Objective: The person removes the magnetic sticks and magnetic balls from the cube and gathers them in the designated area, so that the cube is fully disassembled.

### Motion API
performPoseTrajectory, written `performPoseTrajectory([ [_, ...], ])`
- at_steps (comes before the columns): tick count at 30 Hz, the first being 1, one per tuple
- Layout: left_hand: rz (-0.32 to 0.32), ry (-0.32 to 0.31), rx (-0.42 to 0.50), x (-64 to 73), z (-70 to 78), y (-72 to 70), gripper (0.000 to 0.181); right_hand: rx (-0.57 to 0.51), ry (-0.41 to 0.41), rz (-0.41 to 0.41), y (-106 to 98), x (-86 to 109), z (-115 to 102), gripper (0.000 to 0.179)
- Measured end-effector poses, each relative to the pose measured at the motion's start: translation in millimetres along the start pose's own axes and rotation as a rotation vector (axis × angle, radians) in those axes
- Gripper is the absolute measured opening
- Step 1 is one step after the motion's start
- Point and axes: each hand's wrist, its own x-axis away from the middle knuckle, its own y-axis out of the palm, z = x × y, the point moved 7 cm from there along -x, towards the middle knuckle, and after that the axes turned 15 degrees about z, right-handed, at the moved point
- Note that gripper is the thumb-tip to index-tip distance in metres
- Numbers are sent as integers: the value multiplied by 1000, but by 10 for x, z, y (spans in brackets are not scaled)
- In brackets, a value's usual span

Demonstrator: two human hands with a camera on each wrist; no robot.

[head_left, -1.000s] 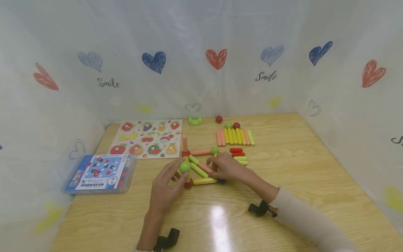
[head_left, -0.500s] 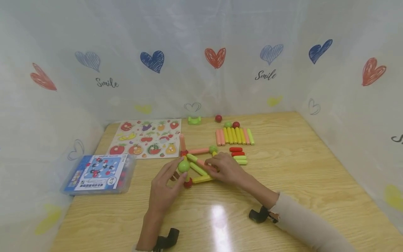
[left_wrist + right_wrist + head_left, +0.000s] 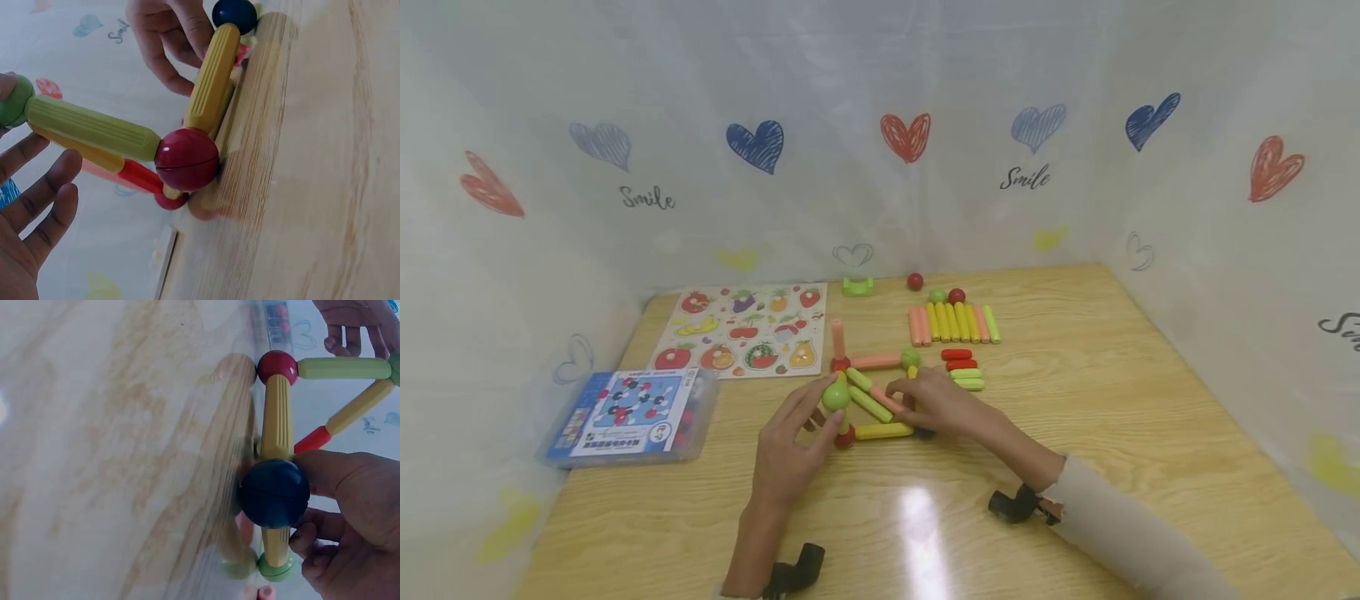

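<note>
A stick-and-ball frame of a building set stands on the table. My left hand [image 3: 793, 442] holds the green ball [image 3: 836, 397] at its raised top. From that ball a light green stick [image 3: 94, 126] slopes down to a red ball [image 3: 187, 159]. A yellow stick [image 3: 883, 431] runs from there to the dark blue ball [image 3: 274, 494]. My right hand [image 3: 943, 400] grips around this blue ball's corner, thumb and curled fingers at its far side. A pink stick [image 3: 887, 400] and light green sticks [image 3: 871, 404] lie inside the frame, the pink one's end under my right fingers.
A row of yellow, pink and green sticks [image 3: 957, 322] lies behind, with loose balls [image 3: 957, 296] beyond. Short red sticks [image 3: 961, 365] are right of the frame. At left sit a fruit picture board [image 3: 741, 333] and a plastic box [image 3: 632, 417]. Curtain walls [image 3: 820, 217] surround the table.
My right hand shifts slightly; the near yellow stick's right end, tilted up half a second ago, is lower again and the blue ball shows. My left hand stays on the green ball.
</note>
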Motion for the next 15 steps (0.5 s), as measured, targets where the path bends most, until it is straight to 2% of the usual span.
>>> performPoseTrajectory([
  [2,-9,-9,0,4,-13,-1,51,-29,-31,-1,13,-31,-28,4],
  [8,-25,-32,13,19,-41,5,49,-81,-56,22,39,-61,-54,17],
  [12,-38,-46,11,21,-36,5,49,-30,-94,70,11,-28,-77,13],
  [15,-31,-27,11,13,-22,-2,49,7,-145,122,-35,-44,-125,11],
])
